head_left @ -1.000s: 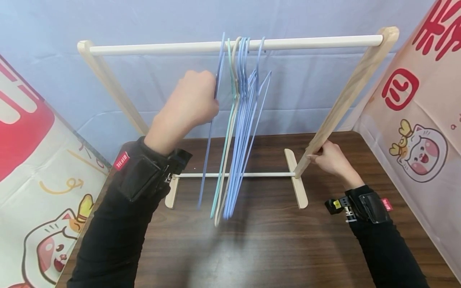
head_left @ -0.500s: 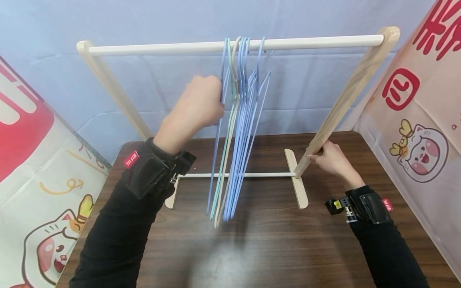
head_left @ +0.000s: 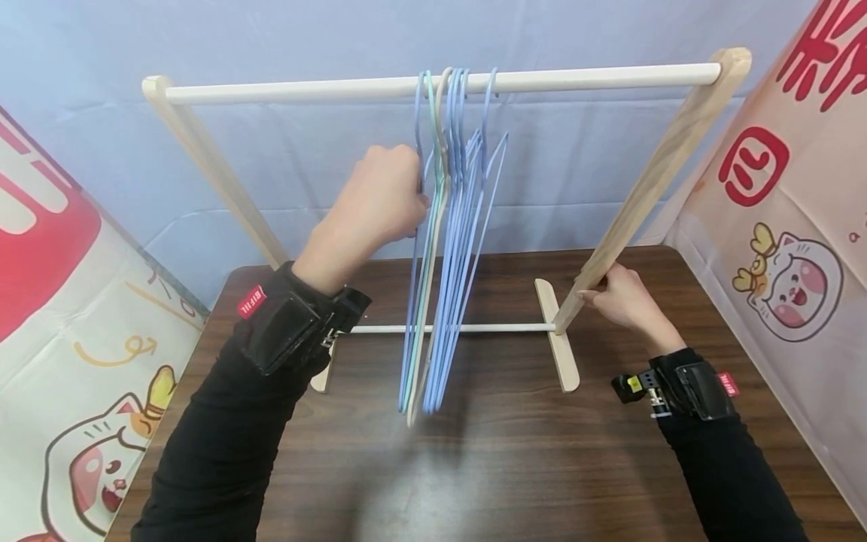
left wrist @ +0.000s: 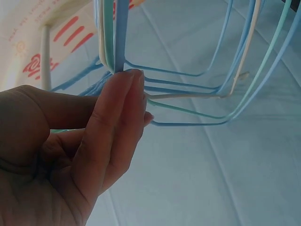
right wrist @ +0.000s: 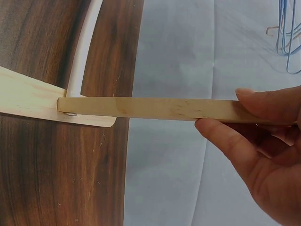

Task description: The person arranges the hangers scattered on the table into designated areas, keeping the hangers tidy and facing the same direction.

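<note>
On the white top bar (head_left: 271, 92) of a wooden rack hang several thin hangers, bunched near the middle. My left hand (head_left: 379, 196) pinches the leftmost blue hanger (head_left: 411, 316) just below its hook, which sits on the bar. Close against it hang a mint green hanger (head_left: 432, 113) and a cream hanger (head_left: 436, 233), then several more blue hangers (head_left: 455, 286). In the left wrist view, thumb and fingertips (left wrist: 134, 80) meet at the blue hanger's neck. Low on the rack's right wooden post (head_left: 650, 181), my right hand (head_left: 626, 301) grips the wood between thumb and fingers.
The rack's right foot (head_left: 558, 339) stands on a dark wooden table (head_left: 515, 467). A white lower bar (head_left: 508, 328) joins the feet. Behind hangs a pale blue cloth (head_left: 325, 38); printed panels (head_left: 779, 248) flank both sides.
My left hand has moved right with the leftmost blue hanger, whose hook has come down onto the bar beside the mint green one. The right hand stays on the post.
</note>
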`<state>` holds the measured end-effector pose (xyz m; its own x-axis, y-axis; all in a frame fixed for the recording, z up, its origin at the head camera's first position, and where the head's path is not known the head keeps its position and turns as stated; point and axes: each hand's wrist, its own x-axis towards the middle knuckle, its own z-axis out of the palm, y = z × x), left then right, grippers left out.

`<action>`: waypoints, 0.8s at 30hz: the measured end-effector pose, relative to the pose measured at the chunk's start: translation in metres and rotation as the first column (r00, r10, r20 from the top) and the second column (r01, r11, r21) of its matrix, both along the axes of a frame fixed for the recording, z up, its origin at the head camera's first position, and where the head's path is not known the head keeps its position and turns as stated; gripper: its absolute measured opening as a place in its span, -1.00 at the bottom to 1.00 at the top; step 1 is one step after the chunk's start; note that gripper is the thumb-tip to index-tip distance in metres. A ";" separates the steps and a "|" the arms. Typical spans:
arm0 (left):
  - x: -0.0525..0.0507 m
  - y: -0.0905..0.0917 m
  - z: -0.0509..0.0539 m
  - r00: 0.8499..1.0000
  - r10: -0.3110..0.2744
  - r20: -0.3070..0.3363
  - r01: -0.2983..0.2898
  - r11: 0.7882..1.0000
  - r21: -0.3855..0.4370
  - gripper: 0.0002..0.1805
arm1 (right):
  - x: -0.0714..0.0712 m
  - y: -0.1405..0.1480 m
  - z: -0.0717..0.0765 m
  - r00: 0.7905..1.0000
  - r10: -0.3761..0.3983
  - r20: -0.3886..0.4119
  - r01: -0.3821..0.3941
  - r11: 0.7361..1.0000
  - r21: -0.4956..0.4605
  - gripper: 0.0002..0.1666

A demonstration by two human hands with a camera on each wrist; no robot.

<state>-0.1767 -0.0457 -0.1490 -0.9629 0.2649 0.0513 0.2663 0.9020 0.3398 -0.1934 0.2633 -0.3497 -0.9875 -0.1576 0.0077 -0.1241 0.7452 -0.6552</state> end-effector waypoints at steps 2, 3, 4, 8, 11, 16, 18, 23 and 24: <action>0.000 0.000 0.000 1.000 0.001 -0.001 -0.001 1.000 0.001 -0.86 | 0.000 0.000 0.000 1.000 -0.003 0.003 0.003 1.000 0.002 -0.57; 0.000 -0.001 0.000 1.000 0.003 -0.003 -0.003 1.000 0.000 -0.86 | 0.000 -0.001 0.000 1.000 -0.005 0.008 0.005 1.000 0.000 -0.57; 0.000 -0.001 0.000 1.000 0.003 -0.002 -0.003 1.000 0.002 -0.86 | 0.000 -0.001 0.000 1.000 -0.007 0.013 0.007 1.000 -0.001 -0.56; 0.000 -0.001 -0.001 1.000 0.011 0.002 -0.011 1.000 0.008 -0.85 | 0.000 0.000 0.000 1.000 -0.012 0.024 0.012 1.000 -0.010 -0.56; 0.000 -0.001 -0.001 1.000 0.017 0.005 -0.017 1.000 0.015 -0.86 | 0.001 -0.001 0.000 1.000 -0.013 0.010 0.013 1.000 -0.014 -0.55; 0.000 -0.002 -0.004 1.000 0.017 -0.009 -0.017 1.000 0.009 -0.76 | 0.002 -0.001 0.000 1.000 -0.016 -0.009 0.016 1.000 -0.013 -0.53; 0.000 -0.004 -0.006 0.999 0.020 -0.025 -0.020 1.000 0.001 -0.66 | 0.002 -0.002 0.000 1.000 -0.016 -0.016 0.015 1.000 -0.009 -0.53; 0.001 -0.013 -0.013 0.997 0.016 -0.070 -0.015 1.000 0.012 -0.53 | 0.003 -0.003 -0.001 0.999 -0.022 -0.040 0.022 1.000 0.000 -0.53; 0.001 -0.016 -0.015 0.997 0.015 -0.082 -0.013 1.000 0.015 -0.55 | 0.004 -0.003 -0.002 0.999 -0.022 -0.048 0.022 1.000 0.000 -0.53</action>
